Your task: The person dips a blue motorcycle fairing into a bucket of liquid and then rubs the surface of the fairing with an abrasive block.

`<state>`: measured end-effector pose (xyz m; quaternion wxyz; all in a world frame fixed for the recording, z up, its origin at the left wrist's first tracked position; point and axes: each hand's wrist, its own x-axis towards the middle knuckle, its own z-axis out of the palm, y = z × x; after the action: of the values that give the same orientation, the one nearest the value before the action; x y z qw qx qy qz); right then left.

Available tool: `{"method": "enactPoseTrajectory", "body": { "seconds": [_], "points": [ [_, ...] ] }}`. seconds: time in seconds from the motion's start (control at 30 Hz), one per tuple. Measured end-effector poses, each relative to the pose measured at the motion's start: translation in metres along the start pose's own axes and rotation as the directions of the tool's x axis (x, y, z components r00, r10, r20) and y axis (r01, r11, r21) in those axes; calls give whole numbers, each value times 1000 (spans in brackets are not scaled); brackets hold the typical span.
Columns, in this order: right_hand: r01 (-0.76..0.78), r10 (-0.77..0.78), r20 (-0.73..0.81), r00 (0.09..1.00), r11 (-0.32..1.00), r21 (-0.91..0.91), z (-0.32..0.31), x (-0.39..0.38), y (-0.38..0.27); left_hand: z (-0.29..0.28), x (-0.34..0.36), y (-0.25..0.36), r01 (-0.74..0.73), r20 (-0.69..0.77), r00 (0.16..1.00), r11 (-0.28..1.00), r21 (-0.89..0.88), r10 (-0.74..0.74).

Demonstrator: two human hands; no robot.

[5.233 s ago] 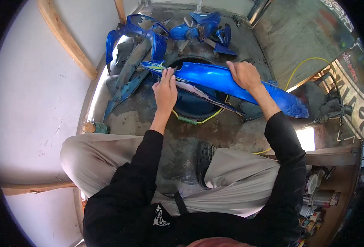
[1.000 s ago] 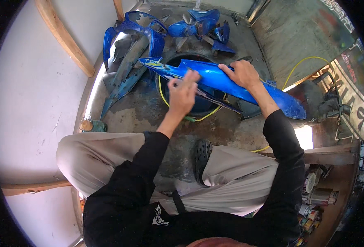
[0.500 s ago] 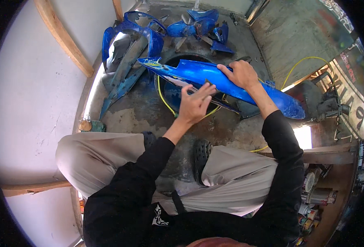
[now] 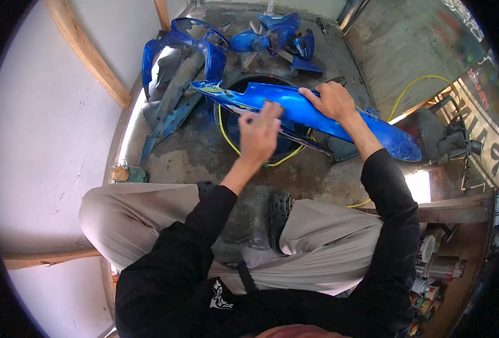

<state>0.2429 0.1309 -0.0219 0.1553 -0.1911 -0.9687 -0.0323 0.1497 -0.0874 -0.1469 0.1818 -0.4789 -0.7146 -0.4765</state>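
Observation:
A long blue motorcycle body panel [image 4: 303,107] lies slantwise in front of me, over a round black tub [image 4: 261,77]. Its left end is pointed, with scuffed whitish and yellowish patches along the lower edge. My right hand [image 4: 335,102] grips the panel's upper edge right of the middle, thumb on the glossy face. With my left hand [image 4: 259,135], slightly blurred, I press a small dark piece of sandpaper [image 4: 279,107] on the panel's face, left of the middle. The fingertips partly hide the sandpaper.
More blue body panels [image 4: 215,56] rest on the floor at the far left and far middle. A yellow hose [image 4: 223,127] curves round the tub. Near the left wall stands a small jar [image 4: 119,172]. Cans [image 4: 444,267] fill a shelf at lower right.
My left hand has slid left and slightly up along the panel with the sandpaper. The right hand keeps its grip, and the panel has hardly moved.

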Motion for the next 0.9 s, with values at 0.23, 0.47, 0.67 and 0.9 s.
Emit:
{"method": "enactPoseTrajectory", "body": {
  "seconds": [0.23, 0.47, 0.67, 0.9],
  "points": [
    [12, -12, 4, 1000, 1000, 18, -1, -2, 3, -13, 15, -36, 135, 41, 990, 989, -67, -132],
    [-20, 18, 77, 997, 1000, 23, -6, 6, -12, -31, 9, -84, 324, -50, 945, 946, -6, -324],
    [-2, 1, 38, 999, 1000, 19, 0, -1, 0, 1, 2, 20, -64, 120, 989, 984, -164, 84],
    [-14, 13, 36, 999, 999, 40, -8, 2, -9, -27, 20, -85, 298, -6, 954, 954, 3, -298]
  ]
}}
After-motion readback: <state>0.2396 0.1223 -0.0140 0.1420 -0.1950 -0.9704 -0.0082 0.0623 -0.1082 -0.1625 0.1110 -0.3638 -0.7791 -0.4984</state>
